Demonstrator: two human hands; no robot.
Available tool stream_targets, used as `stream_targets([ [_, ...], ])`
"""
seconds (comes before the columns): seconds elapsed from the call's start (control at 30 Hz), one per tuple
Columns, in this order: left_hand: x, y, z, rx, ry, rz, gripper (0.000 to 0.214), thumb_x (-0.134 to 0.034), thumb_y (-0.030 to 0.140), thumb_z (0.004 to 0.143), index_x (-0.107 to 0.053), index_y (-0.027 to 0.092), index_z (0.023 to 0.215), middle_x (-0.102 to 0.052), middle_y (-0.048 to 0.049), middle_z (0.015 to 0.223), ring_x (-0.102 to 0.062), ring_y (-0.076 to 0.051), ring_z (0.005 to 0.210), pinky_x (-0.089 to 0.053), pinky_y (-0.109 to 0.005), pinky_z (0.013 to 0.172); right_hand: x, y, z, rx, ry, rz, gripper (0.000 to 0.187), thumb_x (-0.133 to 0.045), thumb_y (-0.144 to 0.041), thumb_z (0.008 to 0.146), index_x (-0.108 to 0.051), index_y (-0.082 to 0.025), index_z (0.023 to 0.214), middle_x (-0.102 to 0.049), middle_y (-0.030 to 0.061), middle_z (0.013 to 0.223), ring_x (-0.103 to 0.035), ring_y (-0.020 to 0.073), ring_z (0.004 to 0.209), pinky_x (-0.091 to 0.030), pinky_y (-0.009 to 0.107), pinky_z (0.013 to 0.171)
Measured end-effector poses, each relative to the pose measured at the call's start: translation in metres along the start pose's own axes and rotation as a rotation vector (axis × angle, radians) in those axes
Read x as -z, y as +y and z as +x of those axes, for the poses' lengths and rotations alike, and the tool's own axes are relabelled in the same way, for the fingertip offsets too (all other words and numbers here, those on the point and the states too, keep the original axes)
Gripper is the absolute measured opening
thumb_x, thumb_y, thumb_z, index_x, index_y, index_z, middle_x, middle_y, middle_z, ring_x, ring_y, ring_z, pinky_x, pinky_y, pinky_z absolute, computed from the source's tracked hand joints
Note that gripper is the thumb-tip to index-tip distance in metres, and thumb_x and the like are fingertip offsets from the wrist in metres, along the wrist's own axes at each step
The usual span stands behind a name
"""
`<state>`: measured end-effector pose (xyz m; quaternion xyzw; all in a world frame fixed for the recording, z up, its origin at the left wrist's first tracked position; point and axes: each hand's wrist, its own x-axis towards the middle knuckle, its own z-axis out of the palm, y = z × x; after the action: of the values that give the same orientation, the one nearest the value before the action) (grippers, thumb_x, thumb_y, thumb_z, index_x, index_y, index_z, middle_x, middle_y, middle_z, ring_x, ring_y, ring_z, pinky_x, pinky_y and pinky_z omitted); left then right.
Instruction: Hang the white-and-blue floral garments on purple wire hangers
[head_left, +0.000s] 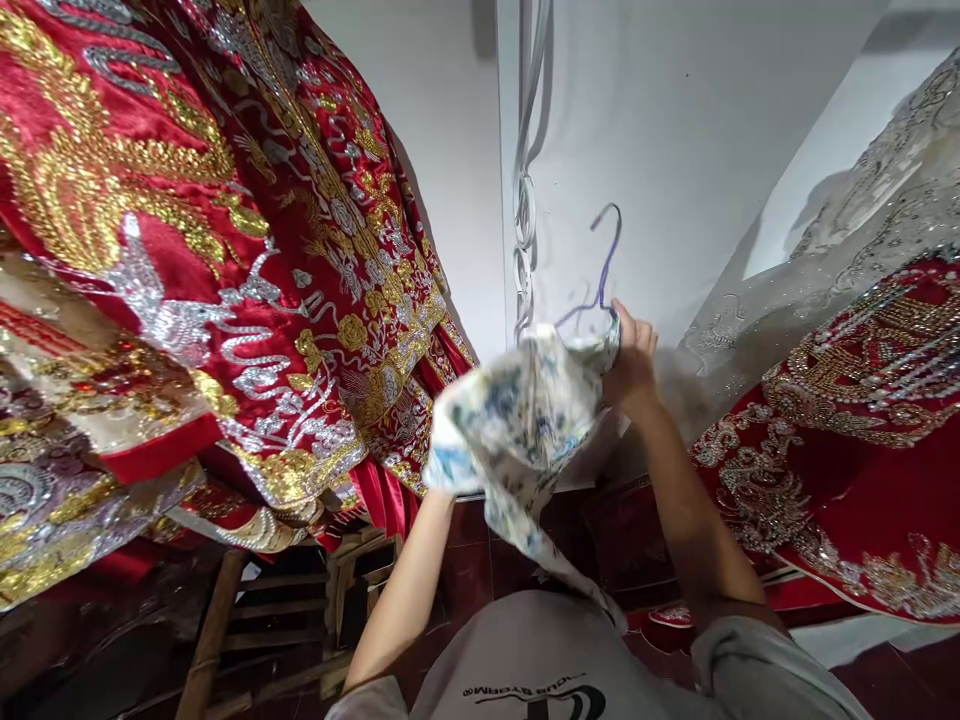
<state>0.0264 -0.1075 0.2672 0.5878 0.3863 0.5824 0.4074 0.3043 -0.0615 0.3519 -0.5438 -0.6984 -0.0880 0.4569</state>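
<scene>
A white garment with blue and yellowish floral patches hangs in front of me, partly smeared by motion. A thin purple wire hanger sticks up out of its top, hook upward. My right hand is closed around the garment's edge at the right end of the hanger. On the other side, my left forearm reaches up to the garment's left part, whose cloth covers my left hand, so its fingers are hidden. A twisted strip of the cloth trails down towards my shirt.
Red embroidered gowns with gold and silver beading hang at the left. A sheer sparkling white dress and a beaded red dress hang at the right. White chain links run down the wall. A wooden chair-like frame stands low left.
</scene>
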Motion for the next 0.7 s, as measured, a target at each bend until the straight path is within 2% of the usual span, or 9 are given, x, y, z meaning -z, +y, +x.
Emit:
stream_targets([
  [0.1,0.006,-0.008,-0.020,0.165,0.073,-0.232,0.090,-0.021,0.088,0.089,-0.068,0.023,0.129,-0.076,-0.0103,0.115,-0.067,-0.029,0.122,-0.056,-0.043,0.103,0.008,0.002,0.023,-0.088,-0.082,-0.096,0.104,-0.069,-0.071,0.077,-0.027,-0.028,0.162,-0.047,0.0173,0.133,-0.044,0.0442,0.124,-0.041,0.064,0.101],
  [0.17,0.005,-0.013,-0.028,0.271,0.167,-0.349,0.092,-0.036,0.093,0.082,-0.069,0.020,0.127,-0.073,-0.0123,0.124,-0.061,-0.031,0.132,-0.051,-0.044,0.110,0.005,-0.005,0.033,-0.105,-0.123,-0.131,0.103,-0.066,-0.076,0.078,-0.029,-0.030,0.162,-0.046,0.0175,0.133,-0.044,0.0460,0.124,-0.039,0.066,0.100],
  [0.27,0.002,-0.022,-0.037,0.332,0.242,-0.249,0.073,-0.073,0.073,0.075,-0.071,0.017,0.121,-0.072,-0.0140,0.128,-0.057,-0.035,0.136,-0.043,-0.048,0.117,-0.006,-0.020,0.037,-0.066,-0.151,-0.126,0.101,-0.066,-0.077,0.079,-0.031,-0.030,0.161,-0.046,0.0188,0.135,-0.044,0.0467,0.125,-0.038,0.068,0.102],
  [0.37,-0.001,-0.032,-0.050,0.335,0.328,-0.161,0.060,-0.083,0.048,0.075,-0.069,0.017,0.124,-0.071,-0.0120,0.132,-0.058,-0.031,0.136,-0.038,-0.045,0.122,-0.015,-0.032,0.027,0.055,-0.176,-0.100,0.100,-0.071,-0.071,0.078,-0.033,-0.027,0.161,-0.045,0.0206,0.141,-0.041,0.0474,0.133,-0.031,0.069,0.111],
  [0.47,-0.005,-0.039,-0.066,0.407,0.388,-0.201,0.055,-0.080,0.038,0.079,-0.067,0.016,0.128,-0.068,-0.0121,0.137,-0.058,-0.029,0.136,-0.038,-0.043,0.122,-0.015,-0.036,0.005,0.144,-0.239,-0.030,0.093,-0.074,-0.062,0.081,-0.037,-0.027,0.158,-0.036,0.0191,0.156,-0.029,0.0481,0.147,-0.019,0.071,0.119],
  [0.53,-0.008,-0.043,-0.076,0.462,0.409,-0.240,0.053,-0.079,0.036,0.080,-0.067,0.016,0.128,-0.068,-0.0122,0.138,-0.059,-0.029,0.136,-0.038,-0.045,0.122,-0.015,-0.037,-0.020,0.140,-0.282,0.119,0.085,-0.071,-0.056,0.086,-0.036,-0.028,0.158,-0.030,0.0150,0.164,-0.021,0.0428,0.154,-0.022,0.065,0.122],
  [0.57,-0.009,-0.045,-0.079,0.477,0.422,-0.258,0.053,-0.078,0.036,0.081,-0.067,0.016,0.129,-0.068,-0.0120,0.138,-0.059,-0.029,0.135,-0.038,-0.045,0.122,-0.017,-0.039,-0.036,0.104,-0.277,0.217,0.080,-0.069,-0.053,0.088,-0.037,-0.028,0.157,-0.032,0.0138,0.165,-0.023,0.0392,0.155,-0.027,0.060,0.122],
  [0.63,-0.011,-0.048,-0.082,0.490,0.438,-0.279,0.054,-0.077,0.036,0.081,-0.066,0.017,0.131,-0.067,-0.0119,0.139,-0.058,-0.029,0.136,-0.038,-0.044,0.122,-0.029,-0.043,-0.072,-0.066,-0.197,0.409,0.065,-0.064,-0.051,0.091,-0.047,-0.025,0.149,-0.048,0.0147,0.155,-0.040,0.0343,0.147,-0.038,0.052,0.117],
  [0.7,-0.013,-0.050,-0.082,0.478,0.444,-0.271,0.056,-0.077,0.036,0.082,-0.064,0.017,0.133,-0.066,-0.0120,0.140,-0.057,-0.028,0.138,-0.037,-0.043,0.122,-0.046,-0.049,-0.109,-0.343,-0.074,0.558,0.046,-0.060,-0.054,0.092,-0.062,-0.020,0.124,-0.067,0.0158,0.127,-0.062,0.0314,0.120,-0.050,0.047,0.102],
])
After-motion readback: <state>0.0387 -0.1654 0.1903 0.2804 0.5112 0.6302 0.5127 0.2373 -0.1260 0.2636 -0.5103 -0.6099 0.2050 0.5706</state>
